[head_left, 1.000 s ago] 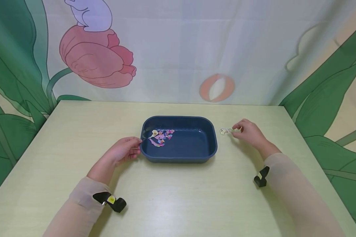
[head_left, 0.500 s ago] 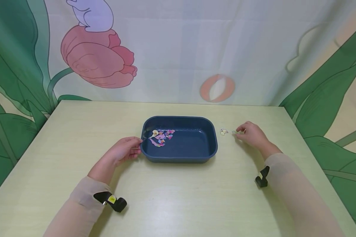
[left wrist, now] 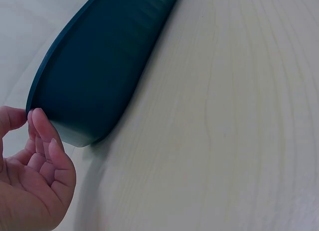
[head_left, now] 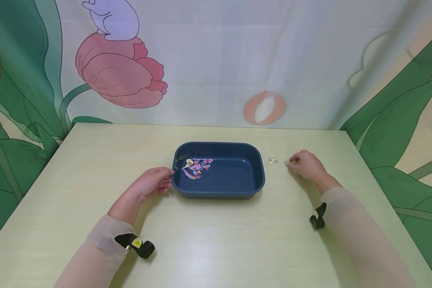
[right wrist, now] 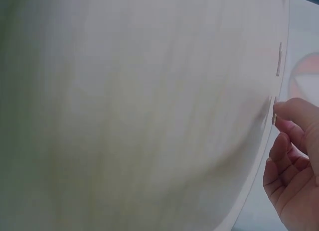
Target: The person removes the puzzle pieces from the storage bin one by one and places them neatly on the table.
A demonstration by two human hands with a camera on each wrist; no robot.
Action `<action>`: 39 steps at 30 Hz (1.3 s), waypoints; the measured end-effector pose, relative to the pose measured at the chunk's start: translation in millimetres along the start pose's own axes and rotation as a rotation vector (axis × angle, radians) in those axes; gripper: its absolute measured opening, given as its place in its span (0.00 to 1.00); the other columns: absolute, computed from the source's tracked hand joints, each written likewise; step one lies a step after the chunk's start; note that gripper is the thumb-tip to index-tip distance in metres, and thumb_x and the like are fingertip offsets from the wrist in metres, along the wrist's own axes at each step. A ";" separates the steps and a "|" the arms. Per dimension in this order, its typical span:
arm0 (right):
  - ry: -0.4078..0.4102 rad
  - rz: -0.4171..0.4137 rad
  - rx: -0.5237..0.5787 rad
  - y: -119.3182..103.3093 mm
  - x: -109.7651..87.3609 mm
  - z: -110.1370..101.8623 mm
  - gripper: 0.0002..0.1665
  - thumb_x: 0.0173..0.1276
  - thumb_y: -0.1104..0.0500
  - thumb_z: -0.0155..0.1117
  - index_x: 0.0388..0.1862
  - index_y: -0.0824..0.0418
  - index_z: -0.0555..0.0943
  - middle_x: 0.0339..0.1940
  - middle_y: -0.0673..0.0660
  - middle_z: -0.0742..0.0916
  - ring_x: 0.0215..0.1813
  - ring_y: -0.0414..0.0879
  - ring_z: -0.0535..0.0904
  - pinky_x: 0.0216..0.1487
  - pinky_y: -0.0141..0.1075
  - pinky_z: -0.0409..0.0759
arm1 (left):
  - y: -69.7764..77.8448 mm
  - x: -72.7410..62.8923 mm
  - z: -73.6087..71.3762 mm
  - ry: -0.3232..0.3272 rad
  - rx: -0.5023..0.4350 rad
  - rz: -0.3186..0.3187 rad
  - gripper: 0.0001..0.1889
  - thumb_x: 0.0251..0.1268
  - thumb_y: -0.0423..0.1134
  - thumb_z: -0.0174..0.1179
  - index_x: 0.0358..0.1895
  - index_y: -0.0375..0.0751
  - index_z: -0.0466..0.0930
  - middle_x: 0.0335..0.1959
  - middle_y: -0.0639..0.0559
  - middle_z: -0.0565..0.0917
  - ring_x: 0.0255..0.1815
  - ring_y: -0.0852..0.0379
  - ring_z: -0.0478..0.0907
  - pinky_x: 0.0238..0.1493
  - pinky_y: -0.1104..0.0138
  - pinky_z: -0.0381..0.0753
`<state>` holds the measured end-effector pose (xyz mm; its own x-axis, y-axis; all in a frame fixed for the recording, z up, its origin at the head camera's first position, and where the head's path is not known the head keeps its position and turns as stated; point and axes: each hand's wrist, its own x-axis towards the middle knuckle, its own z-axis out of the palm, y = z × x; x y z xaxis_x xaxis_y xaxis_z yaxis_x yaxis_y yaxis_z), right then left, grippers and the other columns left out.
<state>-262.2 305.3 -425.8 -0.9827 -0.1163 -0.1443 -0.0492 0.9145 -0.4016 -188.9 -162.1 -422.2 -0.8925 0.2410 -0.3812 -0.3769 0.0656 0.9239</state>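
A dark blue rectangular tub (head_left: 230, 195) stands on the table, and at its left end my left hand (head_left: 152, 184) pinches the rim between thumb and fingers. Inside, towards the left, lie several colourful flat cut-out pieces (head_left: 195, 167) in pink and purple. To the right of the tub, my right hand (head_left: 307, 165) pinches a small pale flat cut-out piece (head_left: 287, 163) at the tabletop, mostly covered by the fingertips. Between that hand and the tub a second pale cut-out piece (head_left: 272, 161) lies flat. The right wrist view shows the held piece (right wrist: 274, 116) edge-on by the thumb.
The pale wooden table (head_left: 216, 244) reaches back to a curtain (head_left: 209, 60) printed with a flower, a white animal and leaves. A black wrist camera is strapped on each sleeve, the left one (head_left: 140, 246) close above the tabletop.
My right hand has drawn slightly back to the right with its piece, apart from the other pale piece it was beside. My left hand stays on the tub's rim.
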 end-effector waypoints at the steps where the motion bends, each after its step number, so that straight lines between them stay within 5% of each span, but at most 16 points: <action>1: 0.001 0.004 0.003 0.3 0.1 -0.1 0.16 0.64 0.59 0.60 0.46 0.70 0.79 0.46 0.67 0.76 0.48 0.59 0.72 0.51 0.51 0.70 | 0.2 0.0 0.0 0.000 0.002 -0.001 0.13 0.68 0.37 0.47 0.44 0.28 0.71 0.24 0.54 0.76 0.25 0.62 0.74 0.28 0.74 0.76; 12: 0.005 0.048 0.034 3.6 0.8 0.1 0.17 0.65 0.58 0.60 0.48 0.69 0.78 0.48 0.67 0.76 0.49 0.59 0.71 0.52 0.51 0.70 | 0.7 -0.2 0.9 0.002 -0.008 -0.007 0.12 0.68 0.37 0.47 0.44 0.29 0.72 0.24 0.54 0.76 0.24 0.62 0.75 0.27 0.74 0.76; 18: 0.048 0.036 0.160 0.3 -0.9 -1.6 0.19 0.66 0.57 0.59 0.51 0.68 0.77 0.48 0.65 0.75 0.48 0.57 0.71 0.47 0.46 0.71 | 0.0 0.4 0.1 -0.003 -0.012 -0.002 0.13 0.69 0.37 0.47 0.45 0.28 0.71 0.24 0.54 0.76 0.24 0.62 0.74 0.27 0.74 0.76; 30: 0.123 -0.127 0.377 -49.5 -5.3 -1.1 0.18 0.64 0.55 0.63 0.49 0.65 0.80 0.46 0.61 0.80 0.44 0.53 0.74 0.40 0.38 0.72 | -1.0 1.2 -1.7 0.002 -0.002 -0.007 0.14 0.69 0.37 0.46 0.46 0.28 0.71 0.25 0.53 0.76 0.25 0.62 0.74 0.27 0.74 0.76; 39: 0.107 -0.217 0.467 -83.1 -7.8 5.2 0.16 0.64 0.55 0.64 0.48 0.62 0.81 0.44 0.57 0.81 0.40 0.49 0.75 0.34 0.35 0.74 | -0.9 0.9 -1.3 -0.002 -0.012 0.004 0.13 0.69 0.37 0.46 0.46 0.27 0.71 0.24 0.54 0.76 0.24 0.62 0.74 0.27 0.74 0.76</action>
<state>-249.5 228.2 -396.0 -0.9726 -0.2216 0.0702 -0.1929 0.6005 -0.7760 -189.6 -163.2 -423.5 -0.8935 0.2429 -0.3777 -0.3766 0.0526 0.9249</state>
